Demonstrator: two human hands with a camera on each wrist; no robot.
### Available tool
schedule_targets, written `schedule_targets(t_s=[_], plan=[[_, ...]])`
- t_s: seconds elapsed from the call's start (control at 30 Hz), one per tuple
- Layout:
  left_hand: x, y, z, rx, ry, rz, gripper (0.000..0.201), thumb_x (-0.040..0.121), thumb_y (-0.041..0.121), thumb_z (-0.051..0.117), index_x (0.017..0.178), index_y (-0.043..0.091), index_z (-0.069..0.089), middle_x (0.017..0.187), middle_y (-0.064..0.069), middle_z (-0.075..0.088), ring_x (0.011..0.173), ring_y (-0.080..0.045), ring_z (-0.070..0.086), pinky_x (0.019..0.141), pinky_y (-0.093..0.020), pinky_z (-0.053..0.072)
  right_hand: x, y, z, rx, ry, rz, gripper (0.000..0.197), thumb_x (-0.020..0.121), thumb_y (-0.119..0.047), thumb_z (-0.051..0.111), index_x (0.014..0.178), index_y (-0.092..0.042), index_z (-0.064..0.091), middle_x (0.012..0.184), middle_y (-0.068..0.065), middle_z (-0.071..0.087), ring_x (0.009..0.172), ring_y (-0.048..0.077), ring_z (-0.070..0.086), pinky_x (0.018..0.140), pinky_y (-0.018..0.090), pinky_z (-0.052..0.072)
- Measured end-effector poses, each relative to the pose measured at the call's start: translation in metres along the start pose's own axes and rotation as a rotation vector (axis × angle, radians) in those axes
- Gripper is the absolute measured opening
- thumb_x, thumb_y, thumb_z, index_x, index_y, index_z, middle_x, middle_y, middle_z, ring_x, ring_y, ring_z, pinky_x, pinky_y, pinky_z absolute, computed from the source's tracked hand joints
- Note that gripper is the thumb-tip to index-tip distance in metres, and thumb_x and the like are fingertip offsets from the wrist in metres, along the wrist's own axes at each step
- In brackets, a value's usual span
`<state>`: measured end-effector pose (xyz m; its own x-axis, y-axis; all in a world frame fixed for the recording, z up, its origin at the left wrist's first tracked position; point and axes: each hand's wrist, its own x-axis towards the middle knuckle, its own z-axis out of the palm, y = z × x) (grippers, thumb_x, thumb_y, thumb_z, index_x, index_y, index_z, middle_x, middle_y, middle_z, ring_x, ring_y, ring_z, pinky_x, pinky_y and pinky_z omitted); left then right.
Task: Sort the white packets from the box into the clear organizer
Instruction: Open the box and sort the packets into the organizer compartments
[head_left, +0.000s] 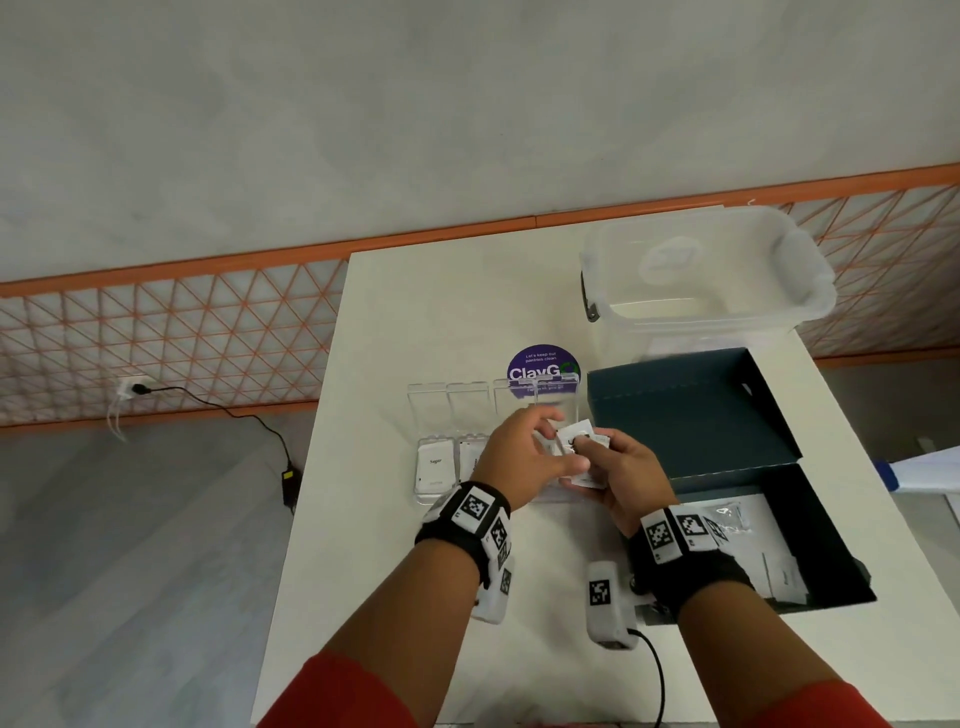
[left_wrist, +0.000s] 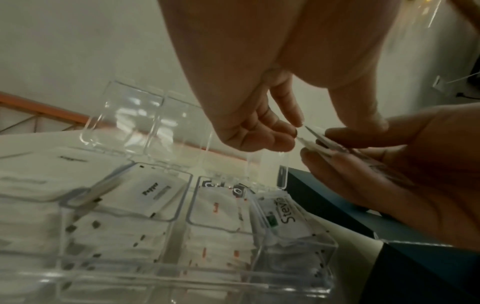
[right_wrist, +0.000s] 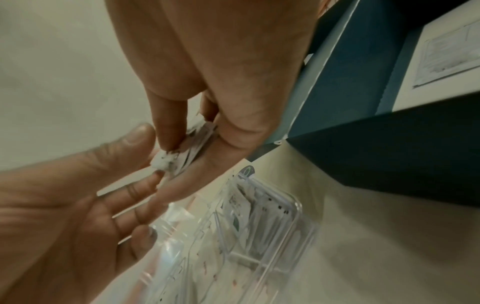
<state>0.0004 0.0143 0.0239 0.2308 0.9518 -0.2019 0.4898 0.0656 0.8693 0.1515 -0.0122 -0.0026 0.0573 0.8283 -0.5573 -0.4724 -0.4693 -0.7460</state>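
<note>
Red sleeves and the strapped-on wrist cameras sit closest in the head view, and past them your right hand (head_left: 621, 470) has its grip closed around a small stack of white packets (head_left: 584, 441), held just above the right end of the clear organizer (head_left: 434, 415). Your left hand (head_left: 519, 452) is at the stack's free edge, fingertips (left_wrist: 288, 131) touching the top packet, looks like you're peeling one off. I can't tell if it's fully pinched yet, it may only be a touch.

For this step I'd say fan the stack a little with your right thumb so the edges stagger. These are thin, slick, flat paper sachets, so two will cling together if you pull straight off. Slide the top one sideways instead, read the print, then drop it flat into the matching cell.

The organizer is hard see-through plastic with rounded corners and four hinged lids standing open at the back. From left to right the top packets read Sugar, Pepper, one with faint red print I can't read, and Stevia. The cells look fairly full, so lay packets flat or they'll ride up on the dividers.

The dark blue box (head_left: 727, 447) is matte cardboard, flap open, touching or just beside the organizer's right end, with a few packets still in its tray. Everything's on a smooth white counter (head_left: 415, 312), with a frosted plastic tub (head_left: 701, 270) at the far side.
</note>
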Motion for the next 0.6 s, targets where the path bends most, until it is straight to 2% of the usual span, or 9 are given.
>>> schedule_targets(t_s=[0.07, 0.17, 0.2, 0.3, 0.37, 0.43, 0.47, 0.53, 0.6], plan=[[0.0, -0.002, -0.003, 0.0, 0.006, 0.002, 0.054, 0.07, 0.024, 0.084, 0.116, 0.032, 0.059, 0.097, 0.014, 0.057, 0.076, -0.004, 0.055, 0.069, -0.016, 0.047, 0.0, 0.002, 0.004, 0.002, -0.046, 0.021, 0.014, 0.09, -0.011, 0.069, 0.103, -0.005, 0.071, 0.095, 0.019, 0.075, 0.078, 0.027, 0.073, 0.063, 0.035, 0.059], [0.001, -0.006, -0.009, -0.028, 0.031, -0.033, 0.039, 0.075, 0.015, 0.079, 0.109, 0.028, 0.062, 0.093, 0.015, 0.063, 0.076, -0.001, 0.061, 0.069, -0.016, 0.048, 0.001, 0.004, 0.008, 0.016, -0.088, 0.055, 0.015, 0.093, -0.011, 0.066, 0.105, -0.003, 0.07, 0.095, 0.016, 0.075, 0.082, 0.026, 0.074, 0.063, 0.035, 0.06], [0.002, -0.007, -0.011, -0.04, 0.049, -0.049, 0.033, 0.078, 0.015, 0.076, 0.106, 0.025, 0.063, 0.091, 0.013, 0.065, 0.076, -0.001, 0.064, 0.07, -0.019, 0.05, 0.001, 0.005, 0.009, 0.021, -0.083, 0.06, 0.015, 0.094, -0.01, 0.064, 0.106, -0.003, 0.07, 0.096, 0.016, 0.075, 0.084, 0.027, 0.074, 0.063, 0.036, 0.061], [0.003, -0.009, -0.018, -0.082, 0.126, -0.092, 0.02, 0.083, 0.015, 0.069, 0.101, 0.02, 0.063, 0.092, 0.003, 0.07, 0.083, -0.014, 0.067, 0.079, -0.036, 0.056, 0.003, 0.005, 0.008, 0.016, -0.045, 0.058, 0.014, 0.096, -0.008, 0.06, 0.106, -0.004, 0.07, 0.097, 0.018, 0.075, 0.084, 0.029, 0.075, 0.061, 0.036, 0.06], [0.002, -0.009, -0.021, -0.109, 0.133, -0.107, 0.02, 0.084, 0.012, 0.064, 0.102, 0.019, 0.063, 0.092, -0.002, 0.07, 0.086, -0.023, 0.067, 0.082, -0.043, 0.056, 0.004, 0.004, 0.008, 0.001, -0.029, 0.055, 0.013, 0.096, -0.008, 0.06, 0.104, -0.005, 0.07, 0.096, 0.017, 0.076, 0.082, 0.028, 0.075, 0.059, 0.035, 0.06], [0.002, -0.008, -0.023, -0.161, 0.12, -0.125, 0.025, 0.083, 0.005, 0.056, 0.1, 0.022, 0.064, 0.09, -0.005, 0.068, 0.086, -0.028, 0.068, 0.081, -0.047, 0.057, 0.004, 0.004, 0.007, -0.017, -0.012, 0.04, 0.012, 0.095, -0.006, 0.06, 0.1, -0.008, 0.071, 0.093, 0.016, 0.076, 0.079, 0.027, 0.074, 0.059, 0.035, 0.059], [0.002, -0.007, -0.024, -0.188, 0.118, -0.127, 0.029, 0.082, 0.002, 0.052, 0.097, 0.025, 0.063, 0.09, -0.004, 0.067, 0.082, -0.026, 0.069, 0.077, -0.046, 0.058, 0.005, 0.004, 0.007, -0.025, -0.001, 0.027, 0.013, 0.095, -0.006, 0.06, 0.098, -0.01, 0.072, 0.091, 0.014, 0.076, 0.077, 0.025, 0.074, 0.058, 0.035, 0.059], [0.003, -0.007, -0.025, -0.203, 0.129, -0.116, 0.036, 0.08, 0.0, 0.052, 0.095, 0.032, 0.057, 0.092, -0.002, 0.064, 0.068, -0.013, 0.069, 0.065, -0.033, 0.059, 0.005, 0.005, 0.006, -0.032, 0.035, -0.002, 0.014, 0.095, -0.004, 0.06, 0.096, -0.012, 0.072, 0.088, 0.013, 0.075, 0.075, 0.025, 0.073, 0.058, 0.036, 0.06], [0.004, -0.009, -0.026, -0.166, 0.146, -0.102, 0.039, 0.08, 0.001, 0.057, 0.093, 0.037, 0.051, 0.093, 0.0, 0.065, 0.058, -0.002, 0.061, 0.054, -0.018, 0.05, 0.006, 0.005, 0.004, -0.024, 0.077, -0.024, 0.014, 0.095, -0.002, 0.059, 0.098, -0.011, 0.07, 0.09, 0.014, 0.074, 0.078, 0.028, 0.072, 0.058, 0.037, 0.06]])
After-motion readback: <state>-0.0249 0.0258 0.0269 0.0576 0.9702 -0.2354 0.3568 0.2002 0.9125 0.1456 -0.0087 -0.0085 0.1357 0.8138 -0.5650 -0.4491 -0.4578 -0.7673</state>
